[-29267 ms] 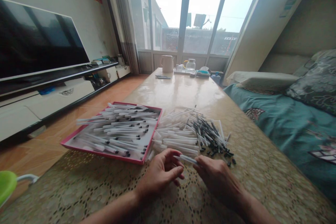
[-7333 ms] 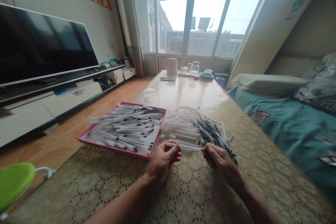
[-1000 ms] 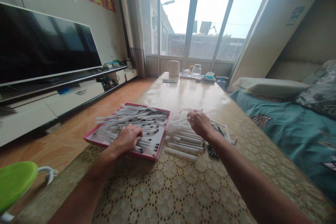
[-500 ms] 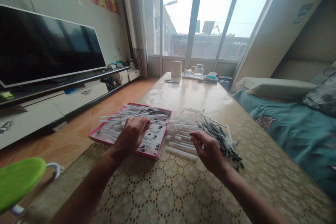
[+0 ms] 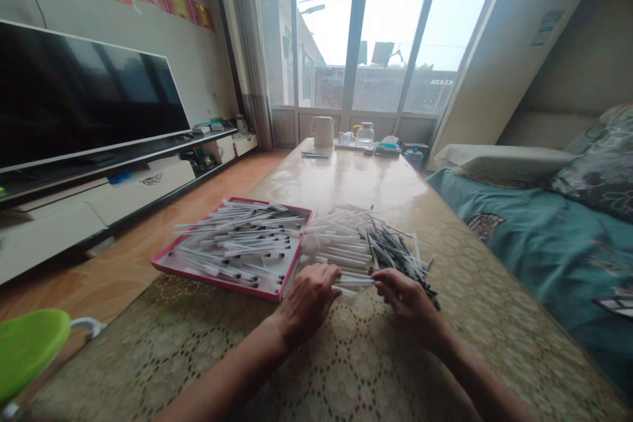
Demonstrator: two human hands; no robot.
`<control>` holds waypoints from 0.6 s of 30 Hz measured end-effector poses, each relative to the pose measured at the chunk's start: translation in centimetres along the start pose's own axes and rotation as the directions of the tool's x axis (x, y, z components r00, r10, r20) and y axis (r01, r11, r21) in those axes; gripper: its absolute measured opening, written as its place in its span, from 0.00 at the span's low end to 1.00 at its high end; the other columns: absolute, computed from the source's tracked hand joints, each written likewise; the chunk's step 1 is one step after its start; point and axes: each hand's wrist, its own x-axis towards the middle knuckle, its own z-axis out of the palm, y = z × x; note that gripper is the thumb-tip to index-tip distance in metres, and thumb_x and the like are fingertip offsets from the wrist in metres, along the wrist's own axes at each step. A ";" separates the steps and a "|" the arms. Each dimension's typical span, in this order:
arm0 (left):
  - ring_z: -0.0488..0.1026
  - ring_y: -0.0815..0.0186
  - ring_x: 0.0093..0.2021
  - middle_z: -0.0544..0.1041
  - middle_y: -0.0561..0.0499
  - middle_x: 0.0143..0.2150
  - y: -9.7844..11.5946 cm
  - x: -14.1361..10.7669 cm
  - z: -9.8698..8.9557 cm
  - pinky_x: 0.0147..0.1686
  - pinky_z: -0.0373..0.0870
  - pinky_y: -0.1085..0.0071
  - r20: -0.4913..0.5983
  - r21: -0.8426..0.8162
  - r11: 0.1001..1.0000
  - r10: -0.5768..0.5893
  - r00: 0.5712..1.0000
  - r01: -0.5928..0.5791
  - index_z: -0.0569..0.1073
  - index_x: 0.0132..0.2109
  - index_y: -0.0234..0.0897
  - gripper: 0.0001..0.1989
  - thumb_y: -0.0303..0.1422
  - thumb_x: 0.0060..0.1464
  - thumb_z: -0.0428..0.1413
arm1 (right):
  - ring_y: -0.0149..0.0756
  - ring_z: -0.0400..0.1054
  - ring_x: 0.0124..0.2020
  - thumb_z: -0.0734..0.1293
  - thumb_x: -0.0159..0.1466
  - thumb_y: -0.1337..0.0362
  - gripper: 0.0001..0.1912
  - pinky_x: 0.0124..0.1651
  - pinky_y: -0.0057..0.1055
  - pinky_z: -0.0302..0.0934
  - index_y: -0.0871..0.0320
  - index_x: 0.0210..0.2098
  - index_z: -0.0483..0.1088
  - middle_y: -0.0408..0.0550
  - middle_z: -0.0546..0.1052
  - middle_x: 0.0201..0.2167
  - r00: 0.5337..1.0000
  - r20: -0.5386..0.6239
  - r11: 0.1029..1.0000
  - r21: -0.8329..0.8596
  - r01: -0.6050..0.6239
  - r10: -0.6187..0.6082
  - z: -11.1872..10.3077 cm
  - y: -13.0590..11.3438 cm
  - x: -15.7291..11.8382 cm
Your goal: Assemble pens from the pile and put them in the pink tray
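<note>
My left hand [image 5: 307,298] and my right hand [image 5: 405,303] are close together at the near edge of the piles, both gripping a white plastic pen barrel [image 5: 353,282] from opposite ends. Just beyond lies a heap of translucent pen barrels [image 5: 341,244], and next to it a heap of black-tipped pen refills [image 5: 398,256]. My right hand is nearest the refills. To the left stands a pink-rimmed box lid [image 5: 212,280] holding several assembled pens, lying mostly crosswise. The lace tablecloth [image 5: 316,369] lies under all of this.
The long glossy table [image 5: 346,178] carries a white jug [image 5: 323,131], a glass teapot [image 5: 364,134] and small items at its far end. A bed with teal bedding [image 5: 534,237] runs along the right, a TV cabinet [image 5: 123,191] along the left, and a green stool [image 5: 27,346] sits at lower left.
My hands have come back together at the piles. The left has left the box lid and the right has come from the refills, and they now grip one barrel.
</note>
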 end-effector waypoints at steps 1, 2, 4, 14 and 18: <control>0.70 0.59 0.42 0.73 0.46 0.40 -0.3 -0.2 -0.1 0.41 0.65 0.65 -0.009 -0.030 0.999 -0.022 1.000 0.021 0.66 0.43 0.37 0.06 0.27 0.56 0.52 | 0.35 0.69 0.30 0.58 0.66 0.60 0.12 0.32 0.28 0.62 0.59 0.38 0.70 0.47 0.75 0.29 1.000 0.006 1.000 0.002 -0.009 0.009 -0.4 0.5 -0.1; 0.70 0.60 0.41 0.73 0.46 0.39 -0.6 -0.4 -0.2 0.40 0.66 0.66 -0.019 -0.065 0.997 -0.040 0.999 0.038 0.67 0.41 0.37 0.05 0.27 0.56 0.52 | 0.35 0.69 0.29 0.58 0.66 0.60 0.12 0.32 0.28 0.62 0.59 0.37 0.70 0.46 0.75 0.29 1.000 0.021 1.000 -0.001 -0.012 0.012 -0.9 0.7 -0.1; 0.70 0.62 0.39 0.72 0.47 0.38 -0.9 -0.6 -0.5 0.38 0.66 0.68 -0.032 -0.141 0.989 -0.058 0.998 0.053 0.68 0.39 0.37 0.03 0.27 0.58 0.50 | 0.35 0.68 0.30 0.58 0.66 0.60 0.12 0.33 0.28 0.61 0.58 0.36 0.71 0.45 0.75 0.28 0.998 0.064 0.999 -0.041 0.003 0.000 -1.4 0.5 -0.2; 0.69 0.67 0.35 0.68 0.49 0.39 -0.7 -0.7 1.2 0.36 0.67 0.72 0.025 -0.217 0.975 0.058 0.998 -0.051 0.68 0.44 0.39 0.08 0.30 0.61 0.45 | 0.32 0.66 0.24 0.58 0.65 0.68 0.07 0.25 0.26 0.49 0.55 0.31 0.63 0.42 0.73 0.26 0.962 0.246 0.874 -0.436 0.216 -0.115 1.5 -1.0 -1.1; 0.70 0.66 0.33 0.70 0.50 0.36 -0.8 -0.8 1.3 0.31 0.65 0.73 0.089 -0.091 0.993 0.087 0.992 -0.079 0.68 0.40 0.38 0.07 0.33 0.62 0.46 | 0.32 0.68 0.22 0.56 0.67 0.61 0.10 0.24 0.27 0.46 0.54 0.31 0.63 0.41 0.74 0.23 0.968 0.225 0.886 -0.420 0.199 -0.111 2.1 -0.8 -1.3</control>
